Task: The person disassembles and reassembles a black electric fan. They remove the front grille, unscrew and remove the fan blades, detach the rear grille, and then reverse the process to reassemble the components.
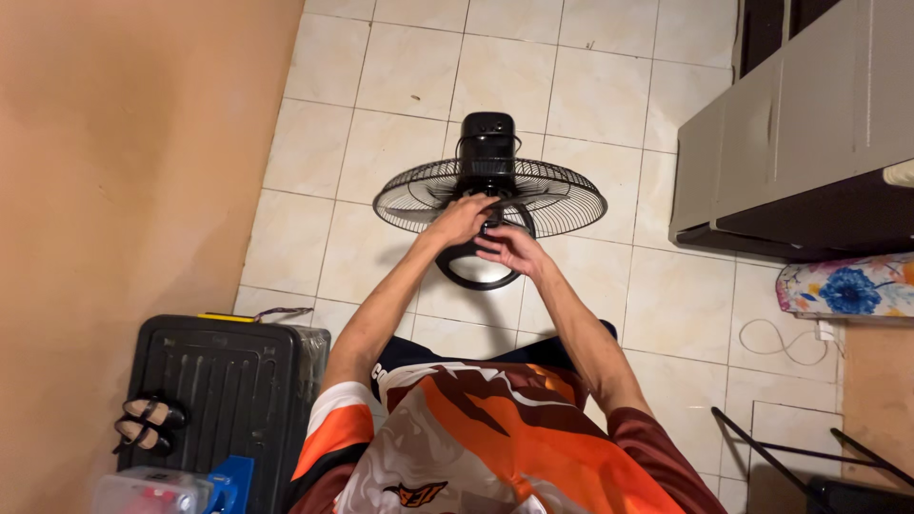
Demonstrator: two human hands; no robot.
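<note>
Black fan (488, 181) | round wire grille, ring base | both hands (464, 219) (509, 249) pinching its middle

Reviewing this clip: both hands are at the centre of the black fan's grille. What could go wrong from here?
Fingers may get pinched: the left hand and right hand press together at the hub of the wire grille. The fan stands on a small round base on smooth floor tiles, so leaning on it might tip it.

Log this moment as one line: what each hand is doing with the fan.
left hand: on fan grille centre | right hand: fingers at fan hub | fan: standing on tile floor | grip: cannot tell
</note>
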